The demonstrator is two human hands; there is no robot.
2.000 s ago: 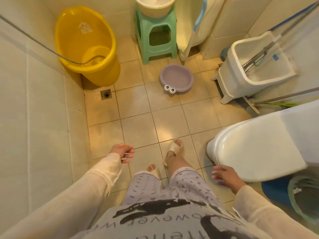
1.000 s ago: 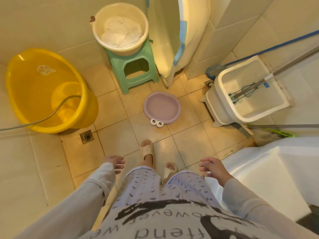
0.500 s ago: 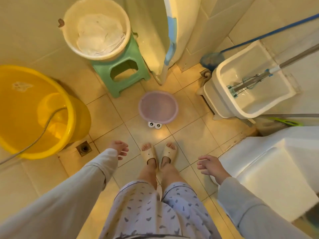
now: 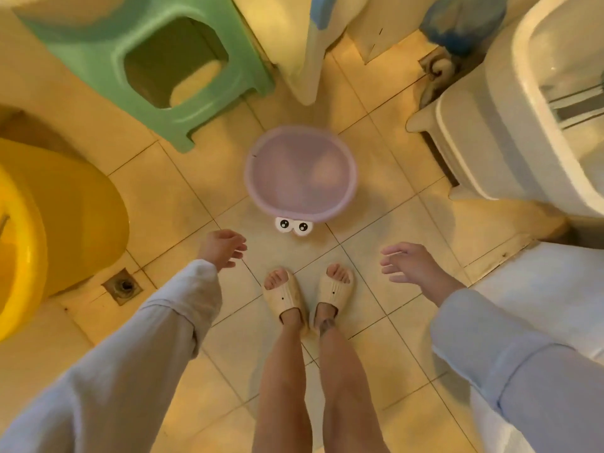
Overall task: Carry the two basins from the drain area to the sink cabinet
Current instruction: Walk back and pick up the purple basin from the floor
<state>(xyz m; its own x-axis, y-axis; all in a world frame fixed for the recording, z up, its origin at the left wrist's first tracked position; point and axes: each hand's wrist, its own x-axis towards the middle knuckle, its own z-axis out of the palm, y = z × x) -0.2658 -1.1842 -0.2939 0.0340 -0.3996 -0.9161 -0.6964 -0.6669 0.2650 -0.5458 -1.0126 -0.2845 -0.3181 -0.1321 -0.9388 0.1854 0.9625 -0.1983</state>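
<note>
A round, shallow basin of translucent lilac plastic (image 4: 300,173) sits upright and empty on the beige tiled floor, just above the middle of the view. Two white cartoon eyes with black pupils (a small tab on the rim) stick out at its 6 o'clock edge. No hand touches it.

You stand on a beige tiled floor (image 4: 369,204) with dark grout, warm yellowish light overall. Floor drain (image 4: 123,286) at your lower left. Green plastic stool (image 4: 108,57) upper left, yellow tub (image 4: 65,210) left edge, white mop bucket (image 4: 490,132) right.
</note>
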